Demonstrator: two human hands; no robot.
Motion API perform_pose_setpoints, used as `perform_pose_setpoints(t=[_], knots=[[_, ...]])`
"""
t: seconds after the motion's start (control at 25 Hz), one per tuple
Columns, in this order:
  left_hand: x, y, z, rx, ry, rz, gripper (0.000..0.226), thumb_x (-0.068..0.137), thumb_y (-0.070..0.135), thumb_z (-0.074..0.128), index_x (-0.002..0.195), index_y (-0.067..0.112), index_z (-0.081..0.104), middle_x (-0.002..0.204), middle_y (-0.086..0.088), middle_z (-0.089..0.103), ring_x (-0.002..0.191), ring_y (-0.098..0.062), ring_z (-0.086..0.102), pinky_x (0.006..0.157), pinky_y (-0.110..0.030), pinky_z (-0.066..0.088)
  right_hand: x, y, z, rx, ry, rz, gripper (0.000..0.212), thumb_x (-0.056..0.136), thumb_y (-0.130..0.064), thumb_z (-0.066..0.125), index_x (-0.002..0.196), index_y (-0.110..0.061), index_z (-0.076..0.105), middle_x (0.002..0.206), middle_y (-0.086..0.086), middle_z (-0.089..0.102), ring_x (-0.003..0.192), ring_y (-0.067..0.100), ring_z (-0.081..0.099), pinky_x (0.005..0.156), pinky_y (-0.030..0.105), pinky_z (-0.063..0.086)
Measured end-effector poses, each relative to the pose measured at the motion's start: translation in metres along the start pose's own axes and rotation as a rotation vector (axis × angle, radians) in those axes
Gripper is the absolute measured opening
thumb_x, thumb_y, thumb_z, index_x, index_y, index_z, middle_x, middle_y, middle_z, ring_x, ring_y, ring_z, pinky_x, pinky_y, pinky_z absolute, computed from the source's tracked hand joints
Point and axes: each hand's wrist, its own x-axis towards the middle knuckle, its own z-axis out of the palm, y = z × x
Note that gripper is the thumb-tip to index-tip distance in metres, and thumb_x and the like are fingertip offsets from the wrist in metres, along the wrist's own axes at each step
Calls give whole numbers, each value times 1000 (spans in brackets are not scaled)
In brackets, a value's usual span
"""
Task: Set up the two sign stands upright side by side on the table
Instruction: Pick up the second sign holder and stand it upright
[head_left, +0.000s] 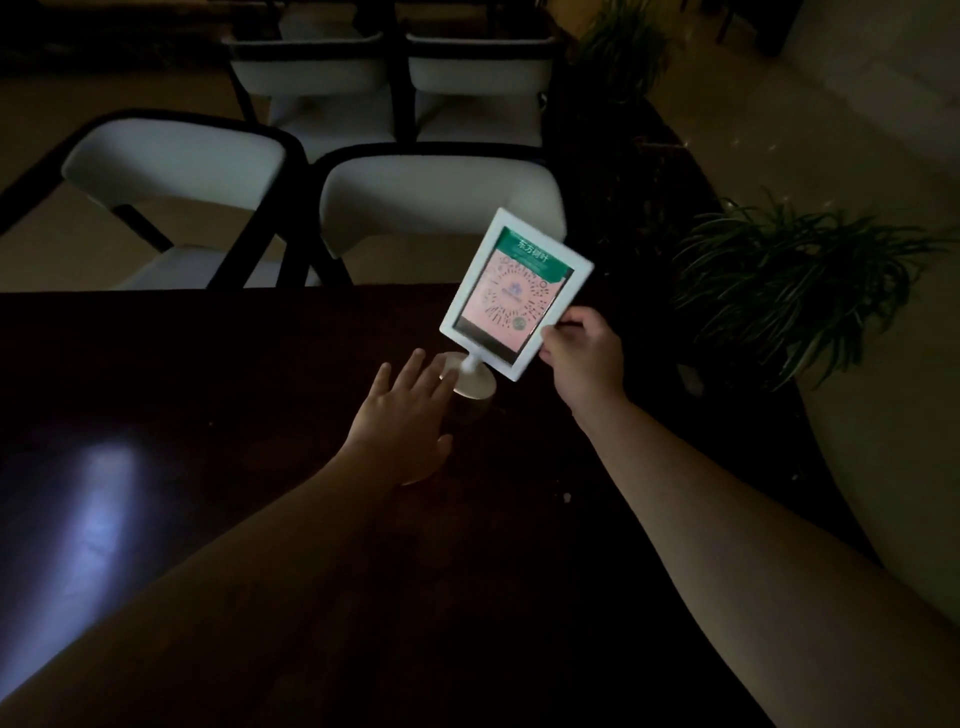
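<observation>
A white-framed sign stand (511, 293) with a pink and green card leans to the right over the dark table (208, 415), near its far edge. My right hand (584, 356) grips the frame's lower right corner. The stand's round white base (475, 382) sits at the table surface; I cannot tell if it rests flat. My left hand (408, 415) is flat with fingers spread, its fingertips touching the base from the left. Only this one sign stand is in view.
Two white-cushioned chairs (441, 202) with dark frames stand behind the table's far edge, two more further back. Potted plants (789, 280) fill the right side beside the table. A light reflection glows on the tabletop at left.
</observation>
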Motion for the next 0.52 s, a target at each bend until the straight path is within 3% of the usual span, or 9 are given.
perform_pose_setpoints(t=[0.12, 0.36, 0.52], knots=[[-6, 0, 8, -26, -20, -15, 93, 90, 55, 52, 156, 19, -2, 166, -5, -1, 151, -28, -7, 120, -56, 11, -5, -2, 2, -74, -43, -111, 16, 88, -10, 67, 101, -19, 62, 98, 4, 72, 92, 16, 70, 82, 40, 60], [-17, 4, 24, -72, -36, -51, 85, 92, 55, 46, 156, 20, 2, 167, -4, 2, 152, -27, -5, 120, -55, 10, -17, -3, 3, -238, -118, -310, 17, 89, -12, 67, 101, -23, 63, 97, -1, 71, 86, 4, 67, 68, 11, 49], [-21, 8, 32, -111, -27, -59, 81, 93, 62, 34, 156, 20, 5, 167, -4, 5, 152, -27, -4, 120, -55, 10, -21, 0, 1, -277, -152, -347, 18, 90, -12, 68, 107, -17, 65, 100, 0, 71, 88, 7, 67, 74, 19, 52]])
